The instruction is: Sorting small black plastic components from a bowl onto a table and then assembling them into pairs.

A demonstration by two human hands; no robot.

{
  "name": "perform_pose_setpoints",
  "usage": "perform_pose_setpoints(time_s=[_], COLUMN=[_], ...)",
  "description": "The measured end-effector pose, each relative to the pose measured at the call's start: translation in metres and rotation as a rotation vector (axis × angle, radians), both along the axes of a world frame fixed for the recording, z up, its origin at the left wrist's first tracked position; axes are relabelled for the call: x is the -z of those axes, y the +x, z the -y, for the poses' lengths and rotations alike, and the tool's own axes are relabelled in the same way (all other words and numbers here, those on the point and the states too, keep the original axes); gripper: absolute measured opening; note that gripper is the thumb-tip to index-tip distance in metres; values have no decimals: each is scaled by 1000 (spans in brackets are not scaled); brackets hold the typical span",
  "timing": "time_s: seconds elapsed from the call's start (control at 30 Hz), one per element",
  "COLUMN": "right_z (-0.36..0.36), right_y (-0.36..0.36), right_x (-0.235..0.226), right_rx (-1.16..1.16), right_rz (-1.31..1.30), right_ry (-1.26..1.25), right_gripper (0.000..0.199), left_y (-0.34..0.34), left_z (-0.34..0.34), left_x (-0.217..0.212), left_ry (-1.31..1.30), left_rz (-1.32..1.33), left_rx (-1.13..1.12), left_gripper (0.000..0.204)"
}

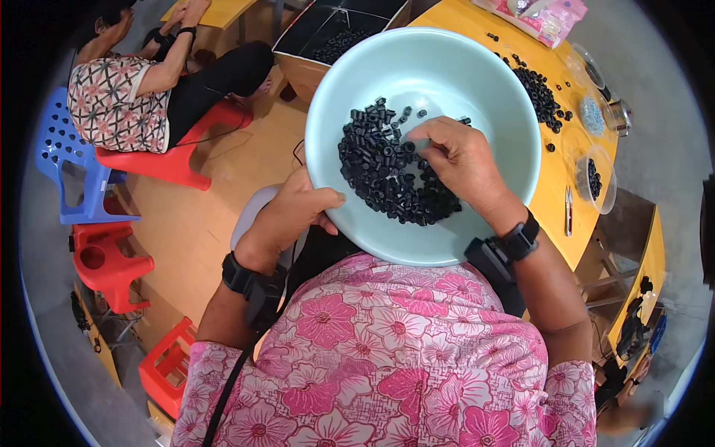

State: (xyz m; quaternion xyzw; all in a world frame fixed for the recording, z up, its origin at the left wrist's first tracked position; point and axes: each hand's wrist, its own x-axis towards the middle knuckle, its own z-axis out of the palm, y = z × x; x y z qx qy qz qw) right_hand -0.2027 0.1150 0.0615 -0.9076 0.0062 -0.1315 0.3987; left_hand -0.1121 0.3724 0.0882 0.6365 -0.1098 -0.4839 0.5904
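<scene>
A wide pale-green plastic basin (424, 249) rests at my lap, tilted so that its inside shows. Many small black cylindrical parts (372, 160) are heaped in it, mostly on the left and lower side. My left hand (298, 205) grips the basin's lower-left rim, thumb over the edge and fingers underneath. Inside the basin, my right hand (465, 164) is over the heap with its index finger and thumb bent together. A black part lies by those fingertips; whether they pinch one I cannot make out.
Right of the basin, a yellow table (573, 164) bears loose black parts (540, 97), clear tubs (596, 179), snips (568, 212) and a pink bag (547, 18). Behind the basin stands a box (298, 71) holding black parts. Red stools (112, 264) and a seated person (123, 97) are at left.
</scene>
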Motion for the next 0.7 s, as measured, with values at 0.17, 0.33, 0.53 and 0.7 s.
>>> perform_pose_setpoints(time_s=[0.17,0.33,0.53,0.7], right_z=[-5,-8,-10,-6], right_y=[18,19,19,8], right_x=[10,10,13,9], right_rx=[-52,-55,-66,10], right_rz=[-53,-125,-78,-157], right_ry=[-54,-176,-241,107], right_gripper=[25,24,27,21], left_y=[0,4,0,1], left_z=[-1,-2,-1,-3], left_x=[4,5,2,8], left_ry=[-15,6,4,5], left_rz=[-26,-15,-2,-34], left_rx=[-1,47,17,23], left_gripper=[40,45,47,46])
